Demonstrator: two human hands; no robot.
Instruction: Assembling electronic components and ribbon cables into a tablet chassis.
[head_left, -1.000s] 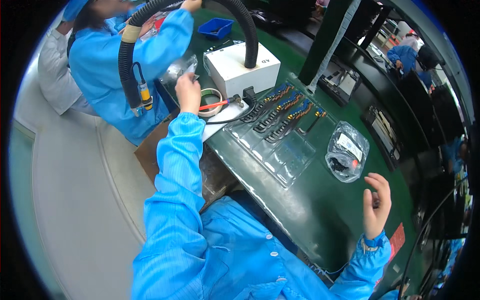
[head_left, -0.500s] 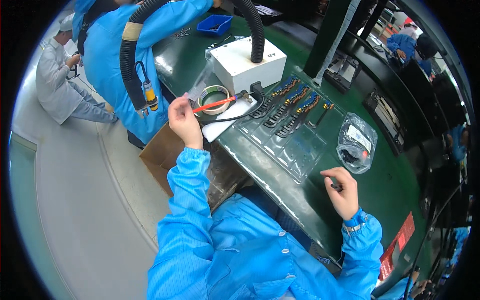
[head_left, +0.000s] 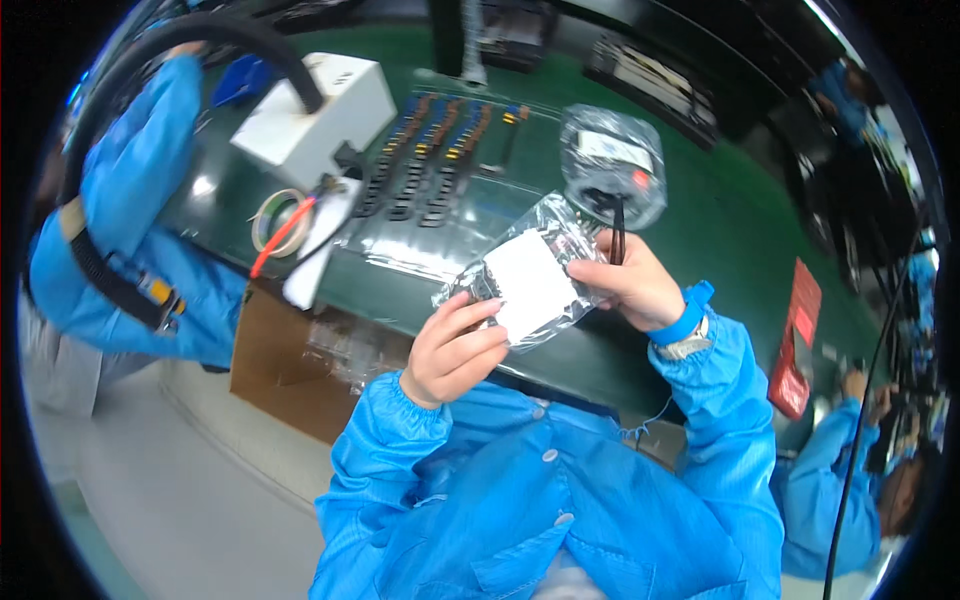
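Observation:
Both my hands hold a clear plastic bag [head_left: 575, 310] with a large white label [head_left: 528, 283] facing up, above the front edge of the bench. My left hand [head_left: 455, 352] grips its lower left side, fingers over the label's edge. My right hand [head_left: 640, 287] pinches the right side with the thumb on top. Dark tweezers [head_left: 618, 232] also stick up from my right hand, their tips pointing away from me. Just beyond lies another clear bag [head_left: 615, 150] with dark parts inside, a white label and a red dot.
A clear tray [head_left: 395, 248] carries rows of black parts with orange and yellow ends [head_left: 450, 160]. To the left are a white box [head_left: 310, 115] with a black hose, a tape roll [head_left: 268, 238] and an orange tube [head_left: 283, 240]. Below stands a cardboard box [head_left: 275, 365]. Co-workers sit at both sides.
My left hand has left the orange tube and come right to the labelled bag, which both hands now hold. The view has turned rightward. The tweezers now show clearly in my right hand.

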